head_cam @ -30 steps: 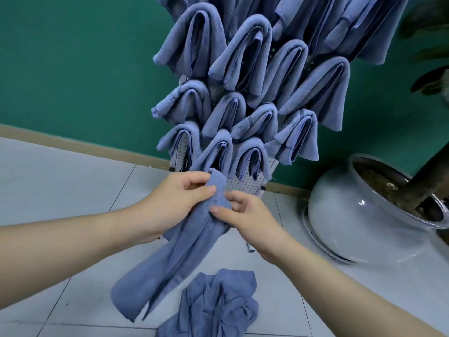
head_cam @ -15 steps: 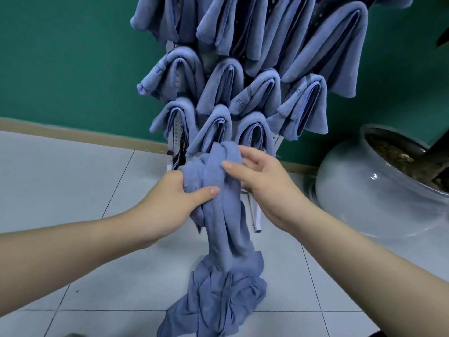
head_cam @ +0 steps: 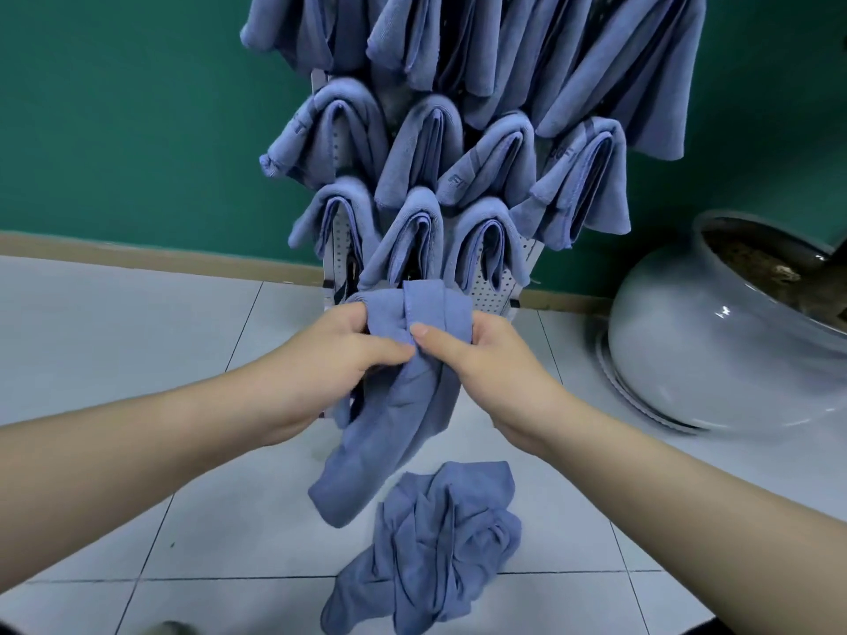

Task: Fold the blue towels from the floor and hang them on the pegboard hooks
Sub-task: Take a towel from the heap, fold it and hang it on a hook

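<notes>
Both hands hold one blue towel (head_cam: 403,405) up in front of the lower edge of the white pegboard (head_cam: 504,277). The left hand (head_cam: 330,355) grips its folded top from the left, fingers curled into the cloth, and the right hand (head_cam: 486,359) grips it from the right with the thumb pressed on the front. The towel's loose end hangs down, clear of the tiled floor (head_cam: 137,350). Directly below it a second blue towel (head_cam: 435,547) lies crumpled on the floor. Folded towels (head_cam: 412,148) hang in rows over the pegboard, which stands against a green wall (head_cam: 114,107). A round white planter (head_cam: 710,350) sits on the floor to the right.
</notes>
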The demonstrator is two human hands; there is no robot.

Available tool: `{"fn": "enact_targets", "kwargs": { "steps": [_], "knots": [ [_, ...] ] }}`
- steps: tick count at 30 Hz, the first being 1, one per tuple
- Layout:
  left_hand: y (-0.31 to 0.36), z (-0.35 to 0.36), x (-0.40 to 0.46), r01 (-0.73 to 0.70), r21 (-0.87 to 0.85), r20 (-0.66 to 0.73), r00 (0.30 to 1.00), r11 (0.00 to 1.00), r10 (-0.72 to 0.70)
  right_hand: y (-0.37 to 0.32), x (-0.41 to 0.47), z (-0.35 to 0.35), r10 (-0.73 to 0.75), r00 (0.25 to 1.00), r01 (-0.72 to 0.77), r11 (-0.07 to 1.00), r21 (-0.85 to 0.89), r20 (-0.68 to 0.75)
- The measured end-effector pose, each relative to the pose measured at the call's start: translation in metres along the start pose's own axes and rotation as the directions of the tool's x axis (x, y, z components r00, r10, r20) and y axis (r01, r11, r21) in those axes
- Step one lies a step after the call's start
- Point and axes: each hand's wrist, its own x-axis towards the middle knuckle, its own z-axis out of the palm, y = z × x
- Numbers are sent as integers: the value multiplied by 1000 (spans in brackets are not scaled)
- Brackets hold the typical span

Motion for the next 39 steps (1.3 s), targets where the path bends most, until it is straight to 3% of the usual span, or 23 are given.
{"fn": "enact_targets", "kwargs": {
  "steps": [4, 7, 10, 13, 16, 21, 28, 32, 39],
  "knots": [
    [-3, 0, -6, -2, 114, -21, 1000, 994, 4, -4, -2, -3, -19, 1000, 18, 998, -56, -6],
    [-2, -4, -10, 13, 104, -65, 998, 994, -7, -4, -5, -5, -18, 998, 11, 991, -137, -54],
    [-1, -4, -10, 15, 72, -57, 998, 997, -11, -4, -6, -3, 38, 988, -51, 996, -79, -147],
    [-6, 1, -5, -7, -1, -29, 1000, 1000, 7, -8, -8, -2, -72, 968, 19, 976, -216, -240],
    [-8, 4, -7, -42, 42, 58, 998, 998, 39, -12, -8, -4, -122, 976, 54, 936, -349, -178],
    [-9, 9, -10, -81, 73, 119, 990, 994, 72, -11, -5, -9, -48, 996, 23, 950, -310, -73],
    [-7, 11, -9, -136, 35, -48, 989, 990, 138, -13, -10, -6, -34, 998, 24, 983, -181, -53],
    [-2, 6, -5, -168, 155, -158, 969, 974, 192, -11, -10, -3, -39, 999, 35, 995, -97, -35],
    [-12, -17, 17, 6, 49, -318, 948, 999, 10, -15, 6, -18, -41, 987, 44, 999, 11, -153]
  ]
}}
